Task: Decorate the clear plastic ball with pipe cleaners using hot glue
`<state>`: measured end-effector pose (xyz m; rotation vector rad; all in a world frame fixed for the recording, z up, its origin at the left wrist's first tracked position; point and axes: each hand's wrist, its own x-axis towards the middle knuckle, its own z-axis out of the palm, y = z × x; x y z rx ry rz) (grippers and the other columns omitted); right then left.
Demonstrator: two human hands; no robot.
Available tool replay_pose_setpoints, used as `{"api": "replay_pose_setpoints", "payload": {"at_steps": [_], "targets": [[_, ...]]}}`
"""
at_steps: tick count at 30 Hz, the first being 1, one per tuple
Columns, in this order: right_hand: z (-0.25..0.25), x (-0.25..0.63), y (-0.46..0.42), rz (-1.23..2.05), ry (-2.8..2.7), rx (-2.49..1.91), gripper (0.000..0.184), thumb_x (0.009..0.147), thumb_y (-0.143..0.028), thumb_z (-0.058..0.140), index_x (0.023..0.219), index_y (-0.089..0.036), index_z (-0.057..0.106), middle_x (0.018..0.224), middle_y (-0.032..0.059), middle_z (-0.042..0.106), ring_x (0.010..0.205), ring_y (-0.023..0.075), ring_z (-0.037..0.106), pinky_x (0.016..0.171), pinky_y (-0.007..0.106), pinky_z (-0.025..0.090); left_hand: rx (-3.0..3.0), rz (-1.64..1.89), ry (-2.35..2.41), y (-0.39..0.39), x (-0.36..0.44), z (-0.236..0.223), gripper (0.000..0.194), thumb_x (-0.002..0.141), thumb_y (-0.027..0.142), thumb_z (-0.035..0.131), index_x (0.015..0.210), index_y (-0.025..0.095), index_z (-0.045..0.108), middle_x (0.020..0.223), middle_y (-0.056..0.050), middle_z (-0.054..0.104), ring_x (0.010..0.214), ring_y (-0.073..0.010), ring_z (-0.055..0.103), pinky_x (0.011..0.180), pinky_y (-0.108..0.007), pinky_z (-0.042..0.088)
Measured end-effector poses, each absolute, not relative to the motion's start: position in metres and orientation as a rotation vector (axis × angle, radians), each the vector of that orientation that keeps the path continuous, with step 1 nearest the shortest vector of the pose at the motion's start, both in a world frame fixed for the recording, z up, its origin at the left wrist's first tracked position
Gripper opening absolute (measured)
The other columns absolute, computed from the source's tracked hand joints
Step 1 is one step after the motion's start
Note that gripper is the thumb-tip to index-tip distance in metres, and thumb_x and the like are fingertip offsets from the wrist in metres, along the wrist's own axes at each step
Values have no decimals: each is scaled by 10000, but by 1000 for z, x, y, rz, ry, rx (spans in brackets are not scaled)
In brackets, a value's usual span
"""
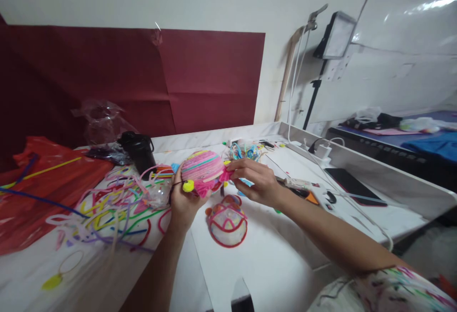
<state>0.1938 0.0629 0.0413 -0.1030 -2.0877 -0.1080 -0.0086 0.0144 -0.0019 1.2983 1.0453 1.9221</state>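
Above the table, my left hand (185,205) is wrapped round the left underside of a pink striped dome (203,168) made of coiled pipe cleaners, with a yellow pompom (188,186) hanging at its side. My right hand (255,181) pinches the pink fringe (224,175) at the dome's right edge, next to a small yellow bit. Below them on a white sheet lies a clear domed piece (228,224) edged with red and pink pipe cleaners. The palm side of my left hand is hidden by the dome.
Loose pipe cleaners (117,212) pile up at the left, beside a red plastic bag (46,193) and a black cup (137,152). A phone (353,186), a white cable (357,207) and tools (296,189) lie at the right. A lamp (335,35) stands behind.
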Motion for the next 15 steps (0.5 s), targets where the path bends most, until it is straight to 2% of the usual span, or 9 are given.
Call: {"api": "replay_pose_setpoints", "payload": {"at_steps": [7,10,15], "targets": [[39,196,63,-90,-2073,-77,205,857,-50,507,953,-215,582,953,112,693,952,216,678,795,374,579,1300,1911,1032,14,-14,-11,960,472,133,843,1349,260,472,1204,-105,635,1227,-304,556,1026,-413,467],[37,196,65,-87,-2066,-70,220,855,-55,515,985,-218,584,962,113,693,977,228,668,826,401,565,1223,1933,1015,14,-14,-12,942,465,118,844,1328,263,496,1179,-89,646,1218,-298,562,1014,-382,478],[35,193,73,34,-2091,-146,274,882,-216,606,1155,-225,573,1085,127,671,1089,259,623,935,444,509,1190,1955,1011,16,-11,-10,868,468,93,841,1269,249,546,1092,-51,677,1146,-247,609,1004,-336,472]]}}
